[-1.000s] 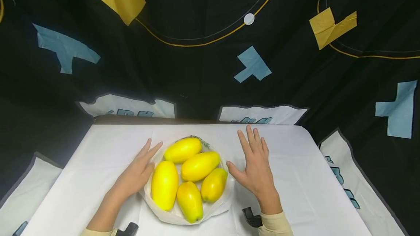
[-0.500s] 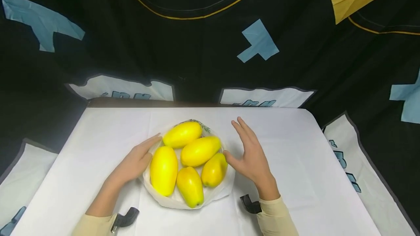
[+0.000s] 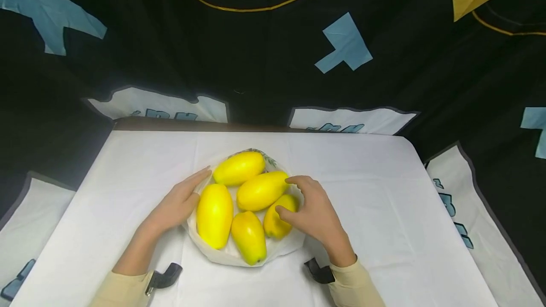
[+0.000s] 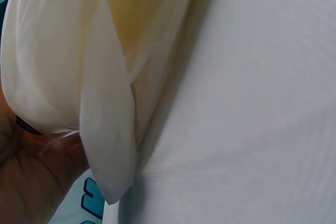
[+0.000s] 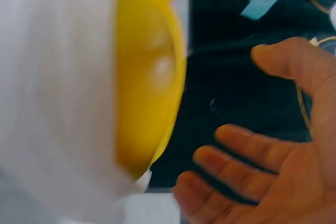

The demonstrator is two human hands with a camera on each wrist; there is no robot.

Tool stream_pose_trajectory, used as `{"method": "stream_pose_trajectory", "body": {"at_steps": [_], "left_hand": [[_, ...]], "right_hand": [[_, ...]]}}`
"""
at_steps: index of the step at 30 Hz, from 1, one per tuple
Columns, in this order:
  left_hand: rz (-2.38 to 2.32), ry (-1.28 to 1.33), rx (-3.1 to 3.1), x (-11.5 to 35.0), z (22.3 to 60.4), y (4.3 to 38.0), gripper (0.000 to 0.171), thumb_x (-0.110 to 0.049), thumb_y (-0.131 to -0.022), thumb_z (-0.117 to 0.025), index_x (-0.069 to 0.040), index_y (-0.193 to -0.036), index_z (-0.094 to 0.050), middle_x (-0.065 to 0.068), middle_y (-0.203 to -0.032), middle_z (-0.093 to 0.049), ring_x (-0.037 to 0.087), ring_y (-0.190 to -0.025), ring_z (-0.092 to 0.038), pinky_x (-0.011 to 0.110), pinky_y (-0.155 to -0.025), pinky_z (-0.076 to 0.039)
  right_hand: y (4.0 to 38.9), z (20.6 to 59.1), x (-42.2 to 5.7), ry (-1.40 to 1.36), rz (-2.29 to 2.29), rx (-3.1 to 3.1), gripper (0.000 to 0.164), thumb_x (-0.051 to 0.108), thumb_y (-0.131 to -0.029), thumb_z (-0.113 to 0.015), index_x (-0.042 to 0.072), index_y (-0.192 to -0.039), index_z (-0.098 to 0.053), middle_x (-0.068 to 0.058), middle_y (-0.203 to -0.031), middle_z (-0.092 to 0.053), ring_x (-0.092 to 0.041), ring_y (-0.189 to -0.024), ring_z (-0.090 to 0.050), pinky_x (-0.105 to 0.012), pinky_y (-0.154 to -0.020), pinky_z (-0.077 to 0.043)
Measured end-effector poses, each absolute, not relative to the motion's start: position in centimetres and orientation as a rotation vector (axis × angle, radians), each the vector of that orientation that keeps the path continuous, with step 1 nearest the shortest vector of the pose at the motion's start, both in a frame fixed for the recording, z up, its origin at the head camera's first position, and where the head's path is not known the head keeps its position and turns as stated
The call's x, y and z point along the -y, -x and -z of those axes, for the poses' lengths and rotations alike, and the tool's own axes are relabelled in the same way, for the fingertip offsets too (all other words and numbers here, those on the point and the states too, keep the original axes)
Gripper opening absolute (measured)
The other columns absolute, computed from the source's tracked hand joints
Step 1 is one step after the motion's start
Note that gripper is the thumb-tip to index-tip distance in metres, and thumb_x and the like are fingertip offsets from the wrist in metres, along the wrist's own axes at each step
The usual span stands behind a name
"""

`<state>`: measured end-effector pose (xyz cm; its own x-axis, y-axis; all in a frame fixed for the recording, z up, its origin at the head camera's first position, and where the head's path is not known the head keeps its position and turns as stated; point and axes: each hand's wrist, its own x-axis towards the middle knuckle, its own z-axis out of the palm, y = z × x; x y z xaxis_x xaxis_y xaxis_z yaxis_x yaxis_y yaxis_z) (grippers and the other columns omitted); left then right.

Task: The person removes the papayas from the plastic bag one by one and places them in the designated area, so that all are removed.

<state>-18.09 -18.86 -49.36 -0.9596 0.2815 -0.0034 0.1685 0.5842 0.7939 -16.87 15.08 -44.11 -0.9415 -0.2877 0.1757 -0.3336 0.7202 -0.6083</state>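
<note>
Several smooth yellow mangoes [image 3: 262, 190] lie in a white cloth bag [image 3: 204, 250] with its mouth rolled wide, in the middle of the table. My left hand [image 3: 175, 204] rests along the bag's left side, fingers extended toward the far rim. In the left wrist view, the palm [image 4: 37, 182] is against the hanging cloth, and most of its fingers are hidden behind it. Over the bag's right rim, my right hand [image 3: 316, 212] arches with thumb and fingers spread around the rightmost mango [image 3: 276, 224]. The right wrist view shows a gap between those fingertips [image 5: 210, 157] and the fruit.
White cloth covers the table [image 3: 384, 231], whose far edge meets a black curtain [image 3: 256, 70] with blue and yellow patches. Black wrist mounts [image 3: 165, 276] stick out from both cuffs. A leafy green print [image 3: 270, 160] shows on the bag's far rim.
My right hand has moved left from beside the bag to over its right rim, its fingers bending. The left hand has flattened against the bag's side. The head view has tilted down.
</note>
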Motion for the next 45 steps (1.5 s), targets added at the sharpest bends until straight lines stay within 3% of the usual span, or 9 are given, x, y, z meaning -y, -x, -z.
{"method": "stream_pose_trajectory", "body": {"at_steps": [7, 21, 28, 36, 45], "left_hand": [[-1.330, -0.393, -2.678, 18.8, 49.5, 18.1, 0.058, -0.001, -0.096, -0.041, -0.011, -0.153, -0.032, 0.006, -0.158, -0.028, 0.031, -0.145, -0.022, 0.055, -0.116, -0.019], [-1.324, -0.406, -2.680, 18.2, 49.5, 18.0, 0.058, -0.002, -0.096, -0.042, -0.010, -0.153, -0.032, 0.007, -0.158, -0.029, 0.030, -0.145, -0.022, 0.054, -0.116, -0.019], [-1.327, -0.396, -2.679, 18.2, 49.7, 18.0, 0.058, -0.002, -0.096, -0.041, -0.009, -0.153, -0.031, 0.008, -0.158, -0.028, 0.030, -0.145, -0.022, 0.053, -0.117, -0.019], [-1.316, -0.397, -2.686, 18.2, 49.9, 17.6, 0.058, -0.002, -0.096, -0.041, -0.008, -0.153, -0.032, 0.009, -0.157, -0.029, 0.031, -0.145, -0.023, 0.053, -0.117, -0.020], [-1.317, -0.398, -2.705, 18.3, 49.4, 17.6, 0.057, -0.002, -0.096, -0.041, -0.008, -0.152, -0.032, 0.010, -0.157, -0.029, 0.033, -0.144, -0.023, 0.055, -0.116, -0.020]], "right_hand": [[15.8, 43.9, -13.8, -0.310, -0.956, 3.028, 0.062, 0.044, -0.068, -0.080, 0.008, -0.117, -0.066, -0.001, -0.114, -0.064, -0.021, -0.104, -0.056, -0.039, -0.090, -0.049], [15.5, 45.4, -13.0, -0.319, -0.801, 3.199, 0.075, 0.046, -0.060, -0.084, 0.011, -0.122, -0.062, 0.000, -0.106, -0.062, -0.021, -0.091, -0.053, -0.036, -0.077, -0.047], [15.3, 45.6, -12.6, -0.363, -0.807, 3.218, 0.089, 0.046, -0.054, -0.088, 0.010, -0.128, -0.054, -0.001, -0.103, -0.056, -0.020, -0.085, -0.052, -0.035, -0.072, -0.047], [14.8, 45.2, -12.9, -0.390, -0.767, 3.199, 0.088, 0.045, -0.053, -0.087, 0.013, -0.128, -0.055, 0.001, -0.107, -0.058, -0.019, -0.091, -0.052, -0.037, -0.075, -0.047], [14.9, 43.2, -14.0, -0.432, -1.017, 3.050, 0.080, 0.031, -0.053, -0.087, 0.016, -0.125, -0.057, 0.009, -0.109, -0.057, -0.013, -0.088, -0.052, -0.033, -0.074, -0.047]]}}
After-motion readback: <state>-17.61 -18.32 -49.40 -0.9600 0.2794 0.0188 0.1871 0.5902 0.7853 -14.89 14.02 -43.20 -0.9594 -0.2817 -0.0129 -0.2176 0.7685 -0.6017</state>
